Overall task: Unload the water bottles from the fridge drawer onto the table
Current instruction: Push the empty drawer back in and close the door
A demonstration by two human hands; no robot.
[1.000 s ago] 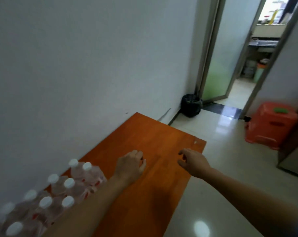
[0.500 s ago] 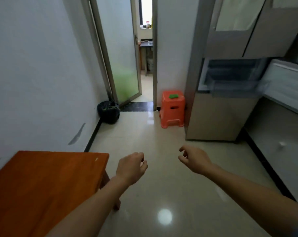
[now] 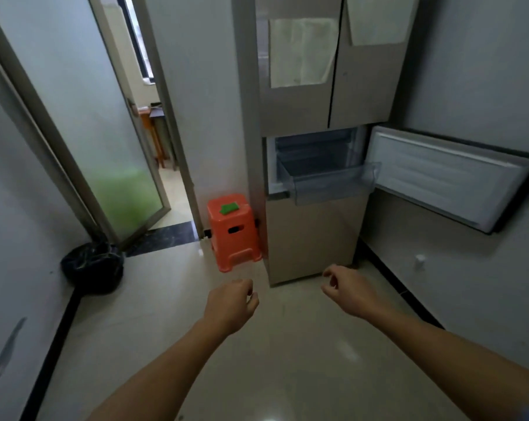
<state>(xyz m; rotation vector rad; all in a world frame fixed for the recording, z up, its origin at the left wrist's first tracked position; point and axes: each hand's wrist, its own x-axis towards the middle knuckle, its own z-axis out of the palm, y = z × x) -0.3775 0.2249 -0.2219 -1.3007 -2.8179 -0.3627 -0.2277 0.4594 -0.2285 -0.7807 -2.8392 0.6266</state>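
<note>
Across pale floor (image 3: 154,302), fridge drawer (image 3: 333,185) looks too dim to read; left hand (image 3: 231,305) and right hand (image 3: 348,291) hang loosely curled, empty.

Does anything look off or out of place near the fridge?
One fridge door hangs open and the clear drawer juts out, seemingly empty. A grey scuff marks the left wall.

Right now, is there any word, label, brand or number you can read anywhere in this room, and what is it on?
None can be read. The two paper sheets on the fridge doors look blank or too blurred; the green patch on the orange stool shows no lettering.
</note>
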